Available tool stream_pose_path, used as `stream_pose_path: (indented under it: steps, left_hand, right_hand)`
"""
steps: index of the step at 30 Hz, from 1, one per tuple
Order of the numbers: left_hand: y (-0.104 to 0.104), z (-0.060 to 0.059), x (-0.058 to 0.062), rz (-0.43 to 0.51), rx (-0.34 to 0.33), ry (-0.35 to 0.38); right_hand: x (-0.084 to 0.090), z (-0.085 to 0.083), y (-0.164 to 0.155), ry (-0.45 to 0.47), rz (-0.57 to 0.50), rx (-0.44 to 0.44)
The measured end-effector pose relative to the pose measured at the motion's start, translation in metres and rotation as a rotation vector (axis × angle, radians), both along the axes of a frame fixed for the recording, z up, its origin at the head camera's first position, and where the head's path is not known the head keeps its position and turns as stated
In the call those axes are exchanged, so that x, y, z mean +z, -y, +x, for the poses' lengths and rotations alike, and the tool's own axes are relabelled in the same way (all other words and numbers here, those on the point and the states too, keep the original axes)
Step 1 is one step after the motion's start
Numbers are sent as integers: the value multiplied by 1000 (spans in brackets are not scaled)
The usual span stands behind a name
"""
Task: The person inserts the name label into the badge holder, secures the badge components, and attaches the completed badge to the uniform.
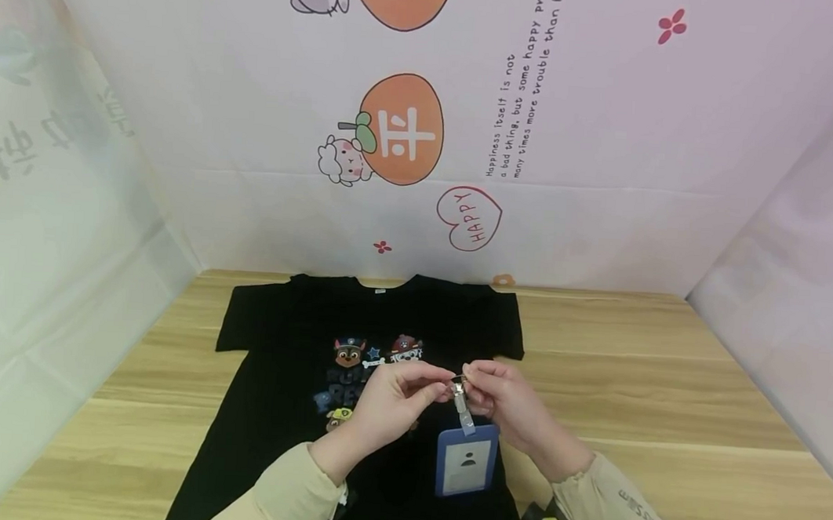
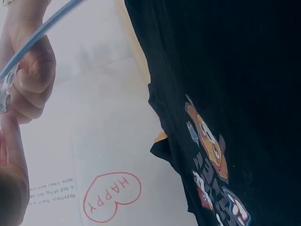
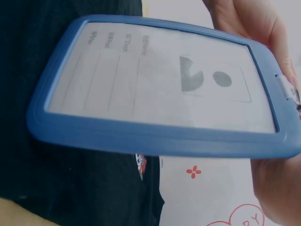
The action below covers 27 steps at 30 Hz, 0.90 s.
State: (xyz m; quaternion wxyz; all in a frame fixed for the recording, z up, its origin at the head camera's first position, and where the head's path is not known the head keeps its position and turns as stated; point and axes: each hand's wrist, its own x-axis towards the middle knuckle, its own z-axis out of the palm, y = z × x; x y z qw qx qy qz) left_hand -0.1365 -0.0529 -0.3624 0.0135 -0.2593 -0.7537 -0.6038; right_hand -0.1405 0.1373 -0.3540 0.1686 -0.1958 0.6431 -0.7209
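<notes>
Badge holder point(image 1: 466, 460) hanging, clip point(image 1: 458, 385) pinched by left hand point(image 1: 398, 400), right hand point(image 1: 504, 402)

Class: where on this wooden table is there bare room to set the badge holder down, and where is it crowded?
Bare wood lies right of the black cartoon-print T-shirt up to the pink wall, and in a narrower strip on its left. The middle is crowded: both hands hold the blue plastic badge holder there.
</notes>
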Motion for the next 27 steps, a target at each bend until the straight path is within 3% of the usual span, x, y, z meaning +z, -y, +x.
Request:
stream_pose_path:
  steps: [11,18,23,27]
  left_hand:
    - [-4,-3,-3,24,69,-40]
    - [-3,-3,-3,84,39,-27]
    - [-3,-4,-5,148,22,5]
    - [-3,-6,-6,173,28,84]
  right_hand:
    - [-2,1,5,72,-39,1]
    - [-4,2,4,75,-61,21]
    - [-4,2,4,72,-80,25]
    - [-5,1,4,77,-77,-10]
